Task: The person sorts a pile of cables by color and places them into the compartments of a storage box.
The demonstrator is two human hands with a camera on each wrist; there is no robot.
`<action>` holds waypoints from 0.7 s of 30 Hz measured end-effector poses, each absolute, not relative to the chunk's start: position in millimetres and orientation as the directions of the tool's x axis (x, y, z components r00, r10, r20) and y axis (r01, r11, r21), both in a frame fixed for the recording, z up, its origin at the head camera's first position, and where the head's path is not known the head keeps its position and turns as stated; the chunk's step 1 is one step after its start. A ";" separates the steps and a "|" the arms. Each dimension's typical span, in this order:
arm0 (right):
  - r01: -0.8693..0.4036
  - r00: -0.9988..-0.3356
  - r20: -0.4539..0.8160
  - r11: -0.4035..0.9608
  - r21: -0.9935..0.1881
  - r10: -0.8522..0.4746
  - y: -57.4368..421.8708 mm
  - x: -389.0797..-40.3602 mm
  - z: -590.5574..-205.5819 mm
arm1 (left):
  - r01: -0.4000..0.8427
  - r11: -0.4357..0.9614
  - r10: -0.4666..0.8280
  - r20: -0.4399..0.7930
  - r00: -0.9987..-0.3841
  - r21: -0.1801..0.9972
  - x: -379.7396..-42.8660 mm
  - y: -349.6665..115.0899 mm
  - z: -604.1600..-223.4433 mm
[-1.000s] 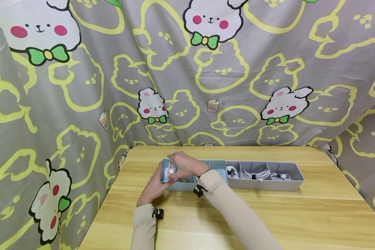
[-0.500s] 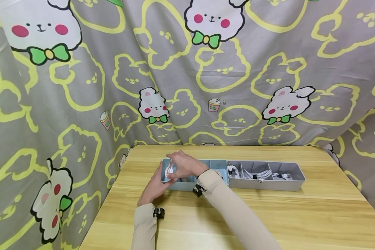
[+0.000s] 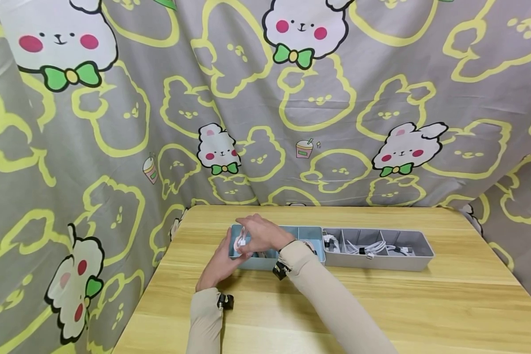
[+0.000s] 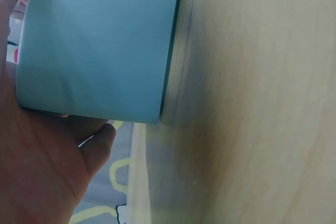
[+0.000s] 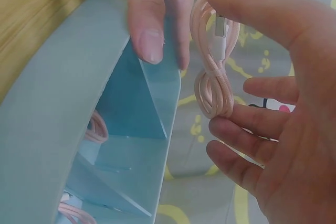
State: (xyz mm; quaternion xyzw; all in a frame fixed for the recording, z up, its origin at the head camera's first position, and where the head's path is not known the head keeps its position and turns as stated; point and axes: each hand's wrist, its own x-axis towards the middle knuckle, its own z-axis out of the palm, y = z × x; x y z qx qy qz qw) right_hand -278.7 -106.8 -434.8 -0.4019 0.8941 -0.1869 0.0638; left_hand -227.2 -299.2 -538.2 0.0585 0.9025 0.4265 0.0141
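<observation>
In the right wrist view, a coiled pink charging cable point(image 5: 214, 72) with a metal USB plug is pinched between the thumb and fingers of my right hand point(image 5: 278, 98). It hangs above the left end of the light-blue divided box point(image 3: 265, 264), close to the first compartment. My left hand point(image 3: 220, 265) grips that end of the box, its thumb over the rim and its fingers along the outside. The left wrist view shows the palm against the blue wall point(image 4: 100, 45). Further pink cables point(image 5: 97, 128) lie in the neighbouring compartments, partly hidden by the box wall.
A grey divided box point(image 3: 380, 262) adjoins the blue one on the right, with bundled white cables point(image 3: 367, 248) in its compartments. Both stand on a wooden table point(image 3: 336, 300). A patterned curtain point(image 3: 318, 182) rises behind the back edge and at the left.
The head view shifts very slightly. Both hands, the pink cable and the box otherwise keep their positions.
</observation>
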 end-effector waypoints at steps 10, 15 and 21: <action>-0.698 -0.671 0.037 0.614 -0.370 -0.741 -108.5 -279.4 -438.9 | 0.101 0.638 0.125 0.026 -0.992 0.764 -228.4 -300.0 -539.5; -0.700 -0.669 0.037 0.612 -0.369 -0.742 -110.0 -279.2 -439.9 | 0.114 0.644 0.131 0.038 -0.991 0.757 -227.5 -299.0 -538.3; -0.690 -0.677 0.035 0.618 -0.376 -0.735 -109.7 -279.0 -439.5 | 0.096 0.657 0.114 0.027 -0.993 0.748 -226.8 -299.8 -538.4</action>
